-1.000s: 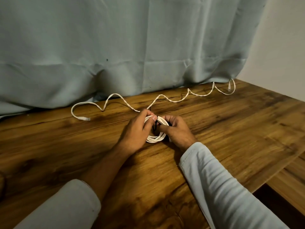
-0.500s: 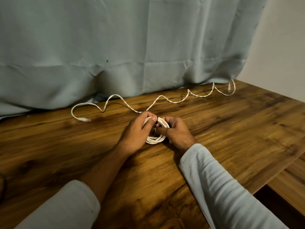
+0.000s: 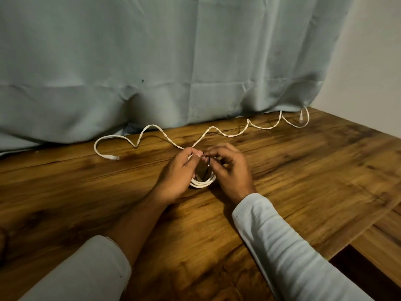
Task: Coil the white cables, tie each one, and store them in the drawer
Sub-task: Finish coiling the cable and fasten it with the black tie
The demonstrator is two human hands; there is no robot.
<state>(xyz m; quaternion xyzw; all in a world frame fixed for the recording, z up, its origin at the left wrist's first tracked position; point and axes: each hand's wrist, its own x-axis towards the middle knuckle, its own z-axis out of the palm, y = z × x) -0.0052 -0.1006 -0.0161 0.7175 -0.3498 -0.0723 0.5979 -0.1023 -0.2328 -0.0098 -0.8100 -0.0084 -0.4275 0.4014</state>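
A coiled white cable (image 3: 202,183) stands on edge on the wooden table (image 3: 303,170), between my two hands. My left hand (image 3: 178,172) grips the coil's left side, thumb and forefinger at its top. My right hand (image 3: 230,168) pinches a thin dark tie (image 3: 207,164) that runs over the top of the coil. A second white cable (image 3: 217,129) lies loose in wavy bends along the back of the table, one plug (image 3: 111,157) at the left end, the other (image 3: 301,117) at the far right.
A pale blue-grey curtain (image 3: 173,72) hangs behind the table and touches its back edge. A white wall (image 3: 368,61) is at the right. A lower wooden surface (image 3: 382,242) and a dark gap (image 3: 358,270) show past the table's right front edge.
Both hands have lifted their fingertips to the top of the coil. My right hand, earlier lying beside the coil, now pinches the dark tie above it.
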